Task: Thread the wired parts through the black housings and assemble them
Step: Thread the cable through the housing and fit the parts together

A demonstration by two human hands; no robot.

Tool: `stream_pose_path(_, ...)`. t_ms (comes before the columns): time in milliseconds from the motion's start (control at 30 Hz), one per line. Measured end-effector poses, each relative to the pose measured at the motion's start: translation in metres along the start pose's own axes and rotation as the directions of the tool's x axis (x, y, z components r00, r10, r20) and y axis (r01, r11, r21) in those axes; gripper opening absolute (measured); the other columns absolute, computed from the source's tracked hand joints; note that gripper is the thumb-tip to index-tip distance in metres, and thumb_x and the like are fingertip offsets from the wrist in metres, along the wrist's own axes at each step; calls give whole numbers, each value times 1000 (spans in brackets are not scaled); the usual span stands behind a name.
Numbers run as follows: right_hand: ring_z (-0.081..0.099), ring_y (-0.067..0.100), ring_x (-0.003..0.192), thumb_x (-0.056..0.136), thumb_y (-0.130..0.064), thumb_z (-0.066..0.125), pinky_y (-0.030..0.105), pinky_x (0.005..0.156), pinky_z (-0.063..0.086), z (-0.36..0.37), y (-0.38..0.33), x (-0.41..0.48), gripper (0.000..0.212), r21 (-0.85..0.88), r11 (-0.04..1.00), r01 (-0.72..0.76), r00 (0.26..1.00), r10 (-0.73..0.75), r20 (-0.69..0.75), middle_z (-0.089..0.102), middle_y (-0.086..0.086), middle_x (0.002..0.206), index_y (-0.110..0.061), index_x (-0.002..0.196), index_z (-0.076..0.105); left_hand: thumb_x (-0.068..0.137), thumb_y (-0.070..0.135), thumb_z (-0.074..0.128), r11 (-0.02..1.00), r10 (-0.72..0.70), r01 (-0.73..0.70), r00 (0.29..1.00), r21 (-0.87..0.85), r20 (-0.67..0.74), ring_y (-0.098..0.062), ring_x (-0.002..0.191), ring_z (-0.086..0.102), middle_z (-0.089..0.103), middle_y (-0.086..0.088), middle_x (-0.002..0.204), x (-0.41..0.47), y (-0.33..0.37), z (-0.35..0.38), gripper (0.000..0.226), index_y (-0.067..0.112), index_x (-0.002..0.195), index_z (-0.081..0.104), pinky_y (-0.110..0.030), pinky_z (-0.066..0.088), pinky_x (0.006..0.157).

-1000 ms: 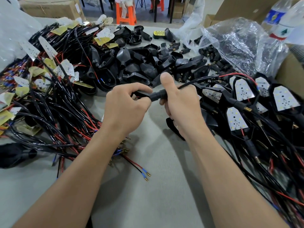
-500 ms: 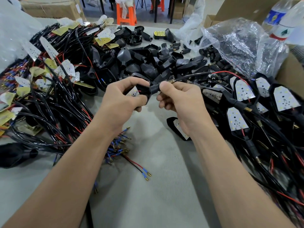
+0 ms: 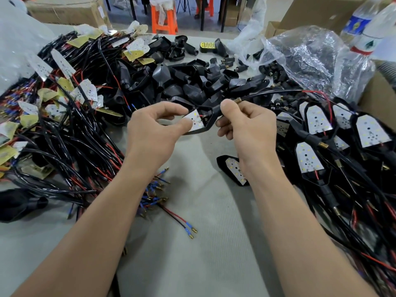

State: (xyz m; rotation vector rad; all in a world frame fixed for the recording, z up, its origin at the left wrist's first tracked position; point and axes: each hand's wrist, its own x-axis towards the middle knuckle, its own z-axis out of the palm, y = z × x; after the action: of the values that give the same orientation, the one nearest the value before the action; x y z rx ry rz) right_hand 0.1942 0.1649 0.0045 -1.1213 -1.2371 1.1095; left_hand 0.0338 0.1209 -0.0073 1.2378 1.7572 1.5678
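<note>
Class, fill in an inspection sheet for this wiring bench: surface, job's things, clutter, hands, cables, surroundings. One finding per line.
Surface: grey table, bare strip down the middle.
Job's things: white board sitting in a black housing, held above the table; empty housings heaped behind; finished units piled right.
Clutter: plastic bag, two bottles far right.
Hands: left hand pinches the board; right hand grips the housing's stem.
Cables: black wire leads right from the stem; wired boards tangled left.
Surroundings: cardboard boxes, orange stool.
</note>
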Motion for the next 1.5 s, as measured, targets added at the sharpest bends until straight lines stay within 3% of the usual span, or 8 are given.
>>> stream_pose_path(200,62,18,55,91,-27,70,30,60,44,-1,4,-1,29,-22,1000,-8,1000,8,3,72,6,65,-18,63,69,76,20,87,994,-8,7,1000,-112,-8,-28,65,58,75,-12,76,-2,4,-3,14,33,77,82,-35,46,67)
stream_pose_path(433,63,20,61,95,-15,65,27,58,46,0,7,1,13,25,999,-24,995,21,100,72,7,68,-8,85,70,83,3,80,925,-199,225,973,-305,114,-3,120,64,72,11,121,1,10,0,25,25,70,82,-24,48,98)
stream_pose_path(667,62,18,61,97,-11,62,26,58,46,2,9,2,14,79,997,-22,995,14,101,71,6,69,-1,93,71,89,6,74,796,-332,402,915,-452,229,-14,109,72,79,7,106,7,6,-5,11,16,86,79,-24,60,77)
stream_pose_path(867,67,14,61,91,-17,66,29,64,48,4,13,-1,15,-140,987,83,993,-70,94,73,3,69,-15,78,73,83,16,82,979,42,-51,998,196,54,3,106,66,71,18,118,-4,3,1,26,38,72,76,-11,45,92)
stream_pose_path(1033,65,16,59,94,-12,65,22,57,47,4,10,0,16,-32,999,34,999,-33,44,73,5,68,-14,79,72,81,23,84,952,151,-101,976,290,-156,-8,79,65,70,16,82,-3,0,-4,24,43,83,71,-25,56,78)
stream_pose_path(1200,67,14,61,92,-15,65,26,61,47,2,10,-1,13,-66,997,44,998,-41,51,74,3,69,-15,82,72,82,30,84,907,219,-173,973,383,-79,-7,105,55,68,25,92,-2,-1,-8,14,40,78,75,-37,49,95)
stream_pose_path(1367,67,12,59,92,-14,65,26,61,47,2,10,1,11,-106,992,70,996,-64,59,73,-1,68,-13,84,73,79,18,87,989,-146,146,989,-37,-1,5,94,69,76,24,92,8,-3,-8,27,34,59,78,-16,50,80)
stream_pose_path(1500,61,20,59,98,-6,61,27,57,46,2,8,3,11,94,995,-32,990,19,138,70,5,67,-5,90,68,72,10,89,952,-220,219,975,-215,21,-4,103,70,77,13,102,7,-4,-3,26,29,58,79,-33,52,98)
